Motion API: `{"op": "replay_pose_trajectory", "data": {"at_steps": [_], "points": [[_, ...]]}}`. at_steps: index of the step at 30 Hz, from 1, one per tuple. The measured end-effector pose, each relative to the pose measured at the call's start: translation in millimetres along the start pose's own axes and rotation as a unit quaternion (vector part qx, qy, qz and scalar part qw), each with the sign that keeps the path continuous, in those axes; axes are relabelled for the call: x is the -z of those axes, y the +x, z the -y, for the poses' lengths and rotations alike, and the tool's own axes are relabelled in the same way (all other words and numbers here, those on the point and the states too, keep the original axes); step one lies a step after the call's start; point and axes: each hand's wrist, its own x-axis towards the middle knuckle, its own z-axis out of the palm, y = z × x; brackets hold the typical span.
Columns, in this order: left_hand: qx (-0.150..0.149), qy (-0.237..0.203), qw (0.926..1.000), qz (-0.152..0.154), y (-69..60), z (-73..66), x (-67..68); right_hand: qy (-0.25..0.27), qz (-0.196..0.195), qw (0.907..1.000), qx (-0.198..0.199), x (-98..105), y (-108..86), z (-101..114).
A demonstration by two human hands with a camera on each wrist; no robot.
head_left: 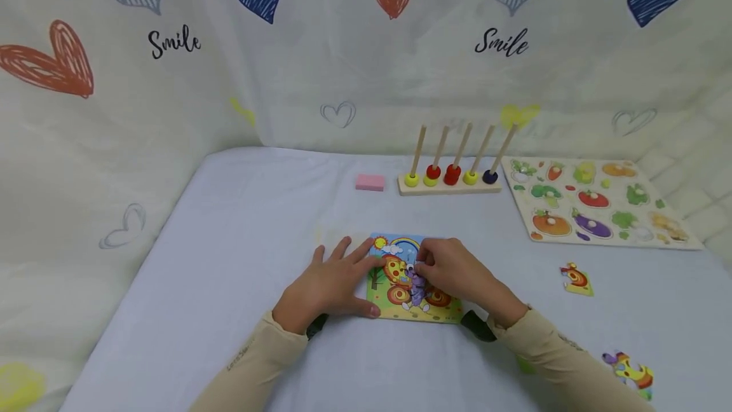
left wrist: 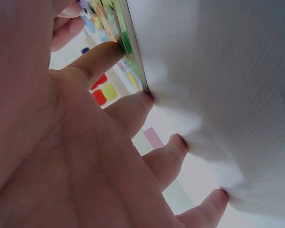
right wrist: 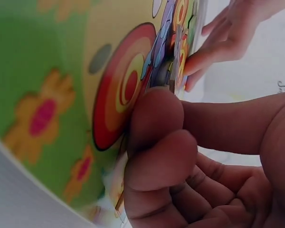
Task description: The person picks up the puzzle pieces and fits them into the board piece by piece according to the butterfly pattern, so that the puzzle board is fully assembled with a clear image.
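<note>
A colourful puzzle board [head_left: 394, 310] with a cartoon butterfly picture lies in the middle of the white table. Spread fingers of the left hand [head_left: 337, 281] reach its left side, index finger and thumb resting on the board; in the left wrist view the hand [left wrist: 85, 152] has other fingertips touching the cloth. Over the upper right of the picture, the right hand [head_left: 457, 272] has its fingers curled. The right wrist view shows that hand [right wrist: 218, 156] pinching a puzzle piece [right wrist: 175, 64] at the board's surface, mostly covered by the fingertips.
Loose puzzle pieces [head_left: 577, 280] [head_left: 631, 374] lie at the right, and a green one [head_left: 525, 365] is partly under the right sleeve. Farther back are a pink block [head_left: 370, 182], a wooden peg stand [head_left: 452, 188] with coloured beads, and a vegetable board [head_left: 614, 242].
</note>
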Motion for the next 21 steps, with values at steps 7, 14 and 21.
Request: {"op": "replay_pose_trajectory", "data": {"at_steps": [7, 14, 21], "points": [[0.008, 0.009, 0.9999, -0.001, -7.2, 5.4, -4.1, -0.013, 0.019, 0.9997, 0.003, -7.2, 3.9, 9.2], [-0.001, 0.012, 0.9999, -0.002, -1.2, 0.2, -1.8, -0.042, 0.027, 0.9985, 0.022, -0.5, 3.9, 6.5], [0.0, 0.012, 0.9999, 0.0, 1.0, -0.6, 2.9, -0.071, 0.051, 0.9953, 0.041, 5.3, 11.2, 9.6]]}}
